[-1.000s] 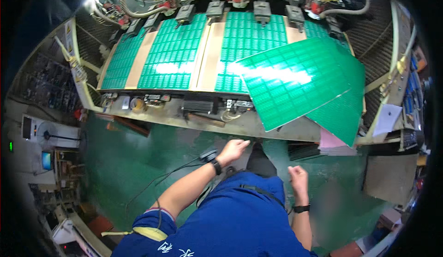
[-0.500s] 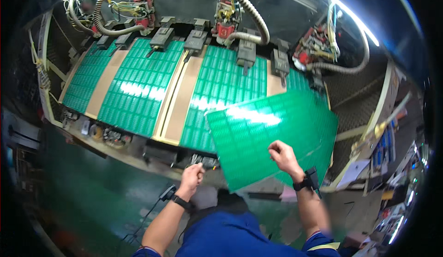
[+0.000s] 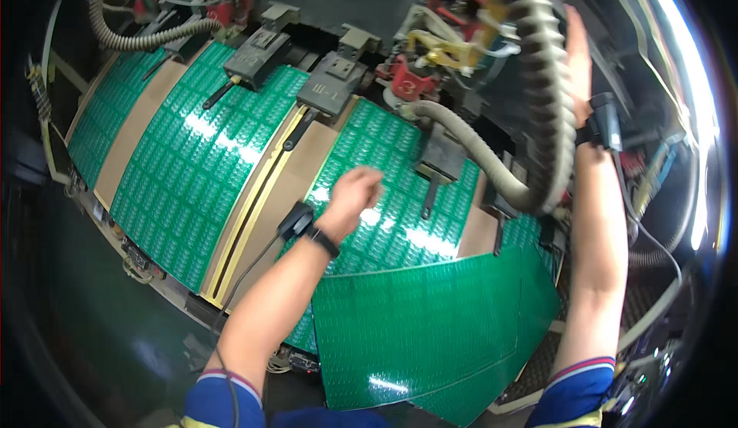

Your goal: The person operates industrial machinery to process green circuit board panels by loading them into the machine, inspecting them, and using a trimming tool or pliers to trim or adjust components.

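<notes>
L hand (image 3: 355, 199) is now above a green panel (image 3: 388, 147), vs. nr its front edge earlier; fingers curled, blurred, can't tell if gripping. Loose green sheets (image 3: 415, 328) overlap the panel's near end. R hand (image 3: 578, 66), prev. over those sheets, is up beside the ribbed hose (image 3: 542, 82), fingers part-hidden, grip can't tell.

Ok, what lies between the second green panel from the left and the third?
In the head view, brown strips and a yellow-edged dark slit, with a black handle over its upper end, separate the second panel from the third panel.
</notes>
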Demonstrator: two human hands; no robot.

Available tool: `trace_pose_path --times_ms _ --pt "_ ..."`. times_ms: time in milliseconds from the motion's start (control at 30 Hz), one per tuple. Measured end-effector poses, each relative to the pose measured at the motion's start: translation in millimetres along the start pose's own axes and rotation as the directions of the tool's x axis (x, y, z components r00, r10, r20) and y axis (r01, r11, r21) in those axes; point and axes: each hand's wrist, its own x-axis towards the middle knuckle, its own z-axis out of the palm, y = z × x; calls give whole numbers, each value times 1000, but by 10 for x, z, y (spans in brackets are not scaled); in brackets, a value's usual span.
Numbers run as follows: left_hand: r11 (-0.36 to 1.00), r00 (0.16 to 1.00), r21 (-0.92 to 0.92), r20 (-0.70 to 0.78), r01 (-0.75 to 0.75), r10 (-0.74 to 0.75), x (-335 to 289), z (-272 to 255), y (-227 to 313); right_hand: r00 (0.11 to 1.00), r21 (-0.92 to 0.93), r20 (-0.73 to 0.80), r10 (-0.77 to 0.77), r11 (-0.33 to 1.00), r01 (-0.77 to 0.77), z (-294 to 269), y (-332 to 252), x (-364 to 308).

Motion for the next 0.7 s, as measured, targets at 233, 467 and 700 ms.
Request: trace_pose_path --times_ms 233,467,700 --pt "1000 988 -23 -157 -21 17 1513 524 208 954 -239 -234 -189 962 132 695 277 114" --pt "953 994 -284 12 -102 109 1977 318 117 931 -299 -303 -204 948 110 781 374 55" --pt "974 995 -221 68 -50 67 1988 334 223 931 -231 -302 -204 963 136 777 445 79"
